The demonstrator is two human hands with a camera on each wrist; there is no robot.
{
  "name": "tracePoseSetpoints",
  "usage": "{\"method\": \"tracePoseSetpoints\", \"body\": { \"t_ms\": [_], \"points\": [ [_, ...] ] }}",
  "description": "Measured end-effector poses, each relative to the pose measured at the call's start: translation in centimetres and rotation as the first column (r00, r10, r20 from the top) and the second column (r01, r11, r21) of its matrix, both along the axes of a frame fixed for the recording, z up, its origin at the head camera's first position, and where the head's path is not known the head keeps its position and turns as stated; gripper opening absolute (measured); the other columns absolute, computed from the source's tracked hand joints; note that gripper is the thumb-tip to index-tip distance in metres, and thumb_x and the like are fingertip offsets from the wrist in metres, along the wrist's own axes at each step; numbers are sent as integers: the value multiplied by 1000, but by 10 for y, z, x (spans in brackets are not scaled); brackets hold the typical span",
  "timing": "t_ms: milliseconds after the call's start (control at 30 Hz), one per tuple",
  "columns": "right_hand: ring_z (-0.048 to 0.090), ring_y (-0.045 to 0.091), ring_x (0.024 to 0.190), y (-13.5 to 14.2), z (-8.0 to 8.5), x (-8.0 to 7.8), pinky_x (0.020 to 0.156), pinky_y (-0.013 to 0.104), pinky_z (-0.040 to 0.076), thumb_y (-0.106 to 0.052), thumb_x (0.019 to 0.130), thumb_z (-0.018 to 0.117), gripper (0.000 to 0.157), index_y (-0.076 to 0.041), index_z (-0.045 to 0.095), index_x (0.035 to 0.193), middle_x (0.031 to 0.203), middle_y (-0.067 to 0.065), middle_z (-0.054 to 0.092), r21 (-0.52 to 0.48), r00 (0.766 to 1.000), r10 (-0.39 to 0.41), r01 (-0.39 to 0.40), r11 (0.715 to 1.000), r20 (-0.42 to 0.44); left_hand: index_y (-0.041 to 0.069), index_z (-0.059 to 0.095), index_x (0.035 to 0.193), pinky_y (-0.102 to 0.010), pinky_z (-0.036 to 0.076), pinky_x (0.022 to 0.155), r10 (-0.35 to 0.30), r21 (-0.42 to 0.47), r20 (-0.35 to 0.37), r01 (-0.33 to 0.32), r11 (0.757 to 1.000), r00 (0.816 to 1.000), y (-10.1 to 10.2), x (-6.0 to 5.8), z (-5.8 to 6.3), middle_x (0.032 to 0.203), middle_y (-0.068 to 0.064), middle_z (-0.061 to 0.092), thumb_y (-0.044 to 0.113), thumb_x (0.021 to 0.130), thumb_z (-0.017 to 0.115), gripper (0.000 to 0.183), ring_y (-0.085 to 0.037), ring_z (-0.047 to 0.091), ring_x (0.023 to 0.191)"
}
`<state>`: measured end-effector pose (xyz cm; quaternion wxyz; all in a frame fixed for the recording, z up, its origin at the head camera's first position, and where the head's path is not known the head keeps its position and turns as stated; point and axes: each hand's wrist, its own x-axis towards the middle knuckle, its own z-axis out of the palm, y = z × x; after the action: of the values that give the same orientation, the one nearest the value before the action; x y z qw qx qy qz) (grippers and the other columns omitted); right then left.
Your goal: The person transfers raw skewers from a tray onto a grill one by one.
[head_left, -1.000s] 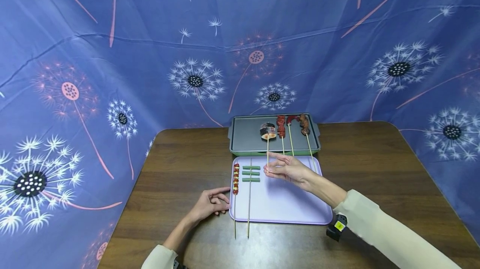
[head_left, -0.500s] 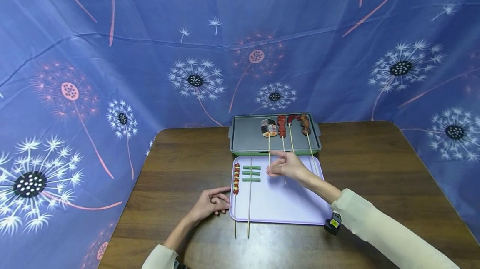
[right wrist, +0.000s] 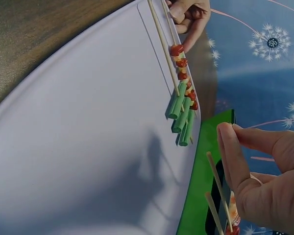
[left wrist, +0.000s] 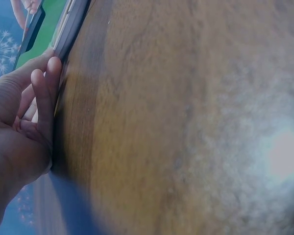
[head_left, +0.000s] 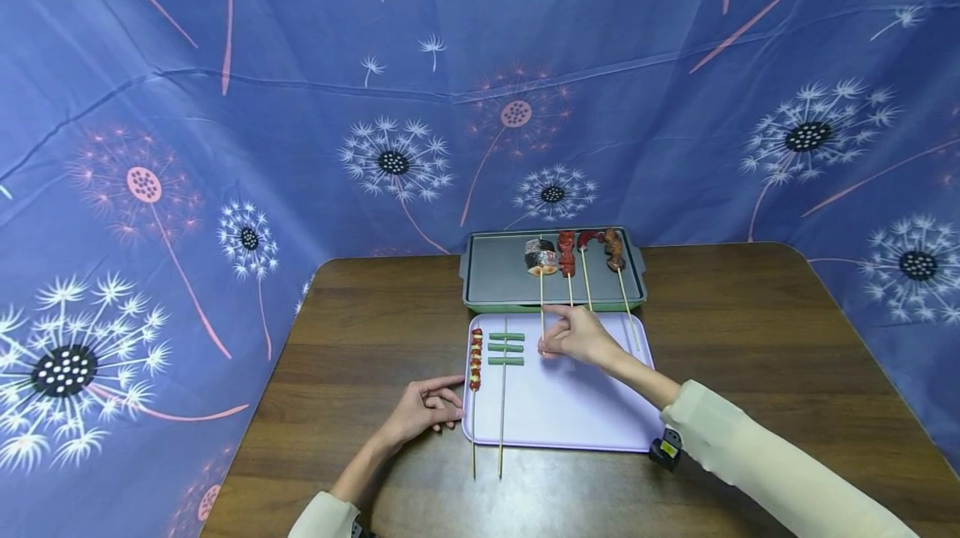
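My right hand [head_left: 579, 336] pinches the stick of a skewer bearing a thick piece [head_left: 541, 257] with dark silvery skin and a pale orange end, which rests on the grill pan [head_left: 495, 271]. In the right wrist view, its fingertips meet and the held stick is hidden. My left hand [head_left: 423, 413] rests on the table with its index finger at the left edge of the lilac tray [head_left: 585, 413]. On this tray lie a red-and-yellow skewer [head_left: 476, 361] and a skewer of green pieces [head_left: 506, 348], their sticks reaching past the front edge.
To the right on the pan lie a red meat skewer [head_left: 567, 253], a dark red curved piece on a stick [head_left: 588, 238] and a brown meat skewer [head_left: 614, 250]. Their sticks point toward the tray. A blue dandelion-print cloth [head_left: 300, 146] hangs behind the wooden table [head_left: 750, 354].
My right hand has shifted slightly right and a little lower over the tray, and the skewer's thick piece has moved slightly right on the pan. My left hand has stayed at the tray's edge.
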<state>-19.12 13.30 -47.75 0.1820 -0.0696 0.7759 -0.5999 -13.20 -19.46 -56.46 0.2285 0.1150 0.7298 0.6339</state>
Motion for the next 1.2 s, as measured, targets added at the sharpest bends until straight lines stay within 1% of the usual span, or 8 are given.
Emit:
{"method": "tracePoseSetpoints", "body": {
  "t_ms": [233, 367, 533, 700, 833, 933, 1067, 1200],
  "points": [
    [77, 35, 89, 8, 1, -1, 80, 37, 63, 6, 93, 65, 65, 14, 35, 150, 107, 34, 71, -29, 1000, 27, -28, 999, -6, -5, 53, 144, -15, 48, 51, 8, -1, 4, -8, 1000, 1000, 0, -1, -1, 103, -20, 73, 1, 89, 75, 59, -4, 67, 65],
    [77, 31, 88, 20, 7, 3, 79, 39, 63, -1, 97, 65, 60, 13, 39, 149, 107, 32, 71, -36, 999, 50, -51, 998, -11, -4, 54, 143, -15, 48, 51, 9, -5, 5, -9, 1000, 1000, 1, -1, -4, 101, -17, 73, 2, 89, 76, 59, -4, 67, 65],
    [77, 18, 86, 50, 16, 16, 78, 38, 64, -10, 101, 64, 58, 14, 40, 148, 103, 17, 76, -89, 993, 107, -110, 990, -44, -5, 54, 143, -15, 48, 52, 6, 0, 8, -6, 1000, 1000, 1, -3, -7, 101, -15, 74, 2, 88, 77, 60, -5, 68, 65],
    [76, 17, 87, 92, 14, 38, 72, 38, 64, -4, 103, 59, 49, 15, 42, 145, 104, -2, 77, -147, 965, 161, -194, 970, -208, -5, 53, 144, -16, 49, 53, -6, 4, 19, 6, 1000, 1000, 2, -3, -10, 100, -10, 74, 2, 89, 77, 60, -5, 68, 67],
    [74, 12, 87, 130, 1, 59, 67, 33, 62, 8, 103, 49, 38, 15, 49, 140, 103, -3, 76, -183, 921, 163, -239, 954, -354, -6, 52, 144, -16, 49, 53, -10, 2, 15, 10, 1000, 1000, 2, -2, -10, 99, -9, 74, 3, 89, 77, 61, -5, 68, 67],
    [72, 10, 86, 153, -16, 76, 66, 30, 61, 13, 101, 47, 36, 13, 53, 137, 98, 0, 74, -185, 915, 100, -184, 965, -391, -7, 52, 144, -15, 49, 53, -4, 4, 7, 4, 1000, 1000, 0, -1, -9, 100, -15, 74, 2, 89, 76, 61, -5, 68, 66],
    [69, 10, 81, 174, -45, 94, 63, 28, 58, 10, 100, 53, 37, 9, 56, 137, 98, 2, 72, -73, 915, 25, -59, 996, -403, -9, 51, 143, -15, 49, 53, 6, 14, -5, -6, 1000, 1000, -1, -1, -8, 102, -26, 72, 0, 89, 76, 60, -4, 68, 65],
    [68, 6, 88, 186, -73, 101, 66, 25, 58, 9, 97, 60, 46, 8, 51, 142, 106, 5, 69, 32, 901, 49, -39, 999, -431, -11, 49, 144, -14, 50, 54, 1, 36, -6, -1, 999, 1000, -1, -1, -7, 103, -27, 73, -1, 90, 73, 60, -3, 68, 66]
  ]
}}
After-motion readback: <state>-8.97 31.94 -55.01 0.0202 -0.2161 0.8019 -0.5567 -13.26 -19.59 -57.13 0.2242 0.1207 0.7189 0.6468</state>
